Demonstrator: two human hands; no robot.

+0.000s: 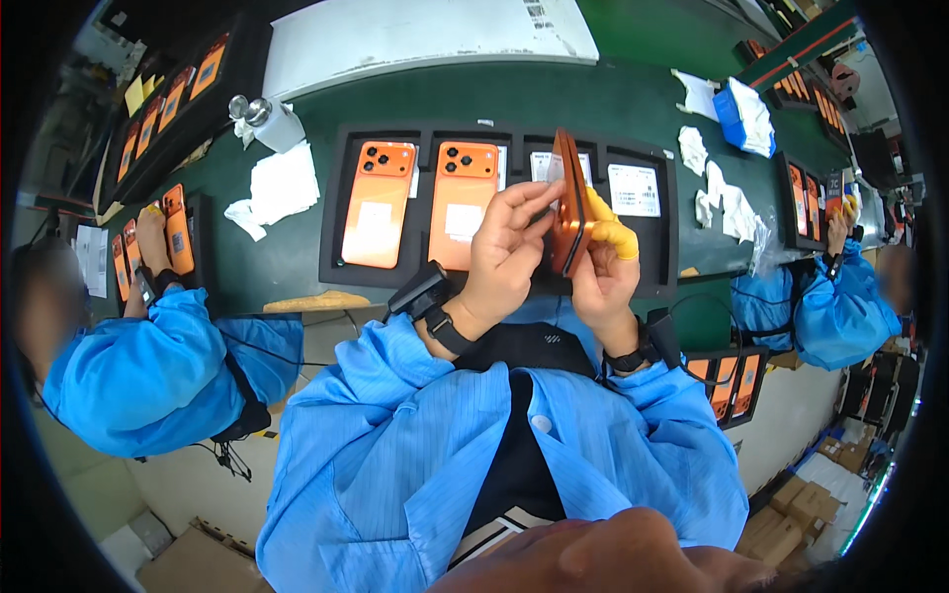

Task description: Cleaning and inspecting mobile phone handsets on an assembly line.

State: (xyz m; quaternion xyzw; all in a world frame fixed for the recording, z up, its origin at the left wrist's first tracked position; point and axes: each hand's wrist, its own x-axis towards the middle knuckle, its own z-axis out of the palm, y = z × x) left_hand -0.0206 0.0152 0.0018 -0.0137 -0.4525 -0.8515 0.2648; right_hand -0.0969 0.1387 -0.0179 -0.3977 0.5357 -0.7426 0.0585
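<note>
Over the black tray, right of its middle: orange phone [570,212], raised off the surface, turned nearly edge-on to the camera, long side roughly upright, slightly tilted.
Right hand [605,262]: clamped on the orange phone from its right side and lower end; yellow finger covers [615,239] on some fingers.
Left hand [509,247]: fingers partly curled, tips at the phone's left face; can't tell if it grips or only touches.
Hands overall: close together, phone between them.
Black tray [668,222]: four compartments in a row, on the surface under the hands.
Two left compartments: one phone each, first phone [380,188] and second phone [467,188], orange backs up, camera end away from the person, white sticker on each back.
Two right compartments: white printed label [634,190] in the far right one; white paper in the next, partly hidden by the held phone.
Surface [395,104]: dark green; white bottle [277,127] with metal top and white cloth [284,185] left of the tray.
Right of tray: crumpled white wipes [733,210], blue box [730,117] with white sheets.
Wrists: black straps, both sides.
Neighbours: co-worker [148,371] at left, blue sleeve, hand at another orange phone; second co-worker [840,311] at right, also blue-sleeved.
</note>
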